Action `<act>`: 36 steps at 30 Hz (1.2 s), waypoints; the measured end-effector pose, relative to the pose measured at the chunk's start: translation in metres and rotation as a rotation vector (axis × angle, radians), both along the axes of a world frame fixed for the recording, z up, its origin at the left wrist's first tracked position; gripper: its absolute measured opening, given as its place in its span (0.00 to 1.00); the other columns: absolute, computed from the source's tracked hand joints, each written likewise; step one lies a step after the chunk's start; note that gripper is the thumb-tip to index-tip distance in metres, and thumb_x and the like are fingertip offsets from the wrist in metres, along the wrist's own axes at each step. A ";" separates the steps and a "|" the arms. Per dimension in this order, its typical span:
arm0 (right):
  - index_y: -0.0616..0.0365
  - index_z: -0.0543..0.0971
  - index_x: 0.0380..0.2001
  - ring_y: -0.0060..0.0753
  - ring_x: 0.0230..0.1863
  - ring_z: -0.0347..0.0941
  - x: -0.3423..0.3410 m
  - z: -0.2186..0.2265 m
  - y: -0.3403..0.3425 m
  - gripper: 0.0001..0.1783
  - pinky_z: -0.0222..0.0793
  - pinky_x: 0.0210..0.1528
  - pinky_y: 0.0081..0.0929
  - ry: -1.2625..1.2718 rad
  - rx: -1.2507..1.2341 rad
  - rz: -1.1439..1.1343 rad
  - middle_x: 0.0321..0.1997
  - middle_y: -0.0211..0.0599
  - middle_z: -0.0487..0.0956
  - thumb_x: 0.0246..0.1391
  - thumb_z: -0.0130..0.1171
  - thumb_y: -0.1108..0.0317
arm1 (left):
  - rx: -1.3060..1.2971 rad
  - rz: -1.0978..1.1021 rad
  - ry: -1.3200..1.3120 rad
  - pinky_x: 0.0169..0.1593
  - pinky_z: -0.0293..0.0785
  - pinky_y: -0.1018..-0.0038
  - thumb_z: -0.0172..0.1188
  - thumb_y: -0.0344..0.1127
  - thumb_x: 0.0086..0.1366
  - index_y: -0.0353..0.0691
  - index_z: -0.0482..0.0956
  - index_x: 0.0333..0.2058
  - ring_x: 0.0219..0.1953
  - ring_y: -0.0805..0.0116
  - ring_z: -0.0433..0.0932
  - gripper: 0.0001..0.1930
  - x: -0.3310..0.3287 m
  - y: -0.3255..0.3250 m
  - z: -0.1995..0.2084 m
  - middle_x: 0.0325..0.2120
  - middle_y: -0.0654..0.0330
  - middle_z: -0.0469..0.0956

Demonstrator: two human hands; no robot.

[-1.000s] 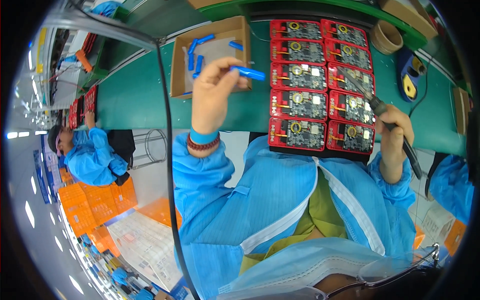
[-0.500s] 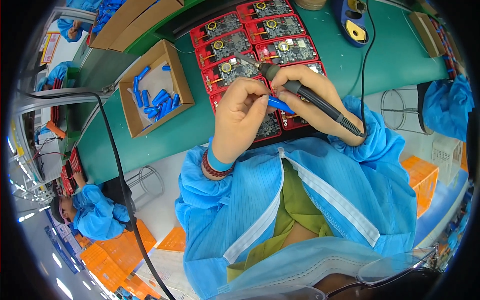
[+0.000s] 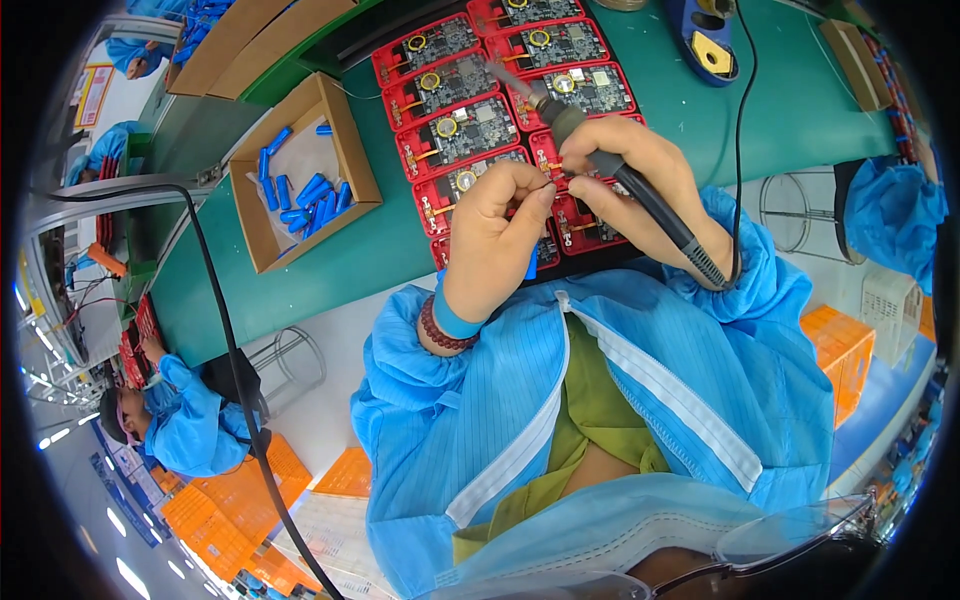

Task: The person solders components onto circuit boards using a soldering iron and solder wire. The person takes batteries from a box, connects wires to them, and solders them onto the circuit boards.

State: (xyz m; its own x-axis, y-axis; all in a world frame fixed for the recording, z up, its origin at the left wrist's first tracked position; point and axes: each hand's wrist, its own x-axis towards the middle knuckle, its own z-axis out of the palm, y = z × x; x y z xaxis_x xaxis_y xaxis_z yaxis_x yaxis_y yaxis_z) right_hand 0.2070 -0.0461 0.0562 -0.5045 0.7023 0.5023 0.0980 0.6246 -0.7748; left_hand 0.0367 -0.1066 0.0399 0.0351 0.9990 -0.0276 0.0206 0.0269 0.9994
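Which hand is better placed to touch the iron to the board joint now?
Right. The right hand grips the soldering iron over the red circuit boards; the left hand holds a blue cylinder.

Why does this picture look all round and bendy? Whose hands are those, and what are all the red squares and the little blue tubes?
The camera sits on a person's head and looks down, and its wide lens bends straight edges. That is why you see their own blue coat at the bottom. The left hand pinches a small blue tube against one of the red circuit boards, which lie in rows on a green table. The right hand holds a soldering iron like a pen, its tip over the boards. More blue tubes wait in a cardboard box to the left. The iron's blue stand is at the top. Another worker in blue sits at lower left.
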 end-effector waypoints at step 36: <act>0.57 0.74 0.38 0.44 0.31 0.72 0.004 -0.002 0.001 0.19 0.68 0.33 0.32 -0.050 0.241 0.039 0.30 0.40 0.75 0.39 0.62 0.81 | 0.230 0.064 0.293 0.26 0.67 0.74 0.55 0.22 0.57 0.34 0.73 0.31 0.22 0.65 0.73 0.02 0.011 -0.004 0.003 0.24 0.56 0.69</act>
State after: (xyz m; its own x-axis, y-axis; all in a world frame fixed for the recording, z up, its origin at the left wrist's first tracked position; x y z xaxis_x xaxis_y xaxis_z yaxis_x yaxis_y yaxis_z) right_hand 0.2107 -0.0451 0.0547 -0.5571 0.5445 0.6270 0.1048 0.7951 -0.5974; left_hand 0.0482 -0.1104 0.0433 -0.0039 0.9801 0.1985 0.3125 -0.1874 0.9312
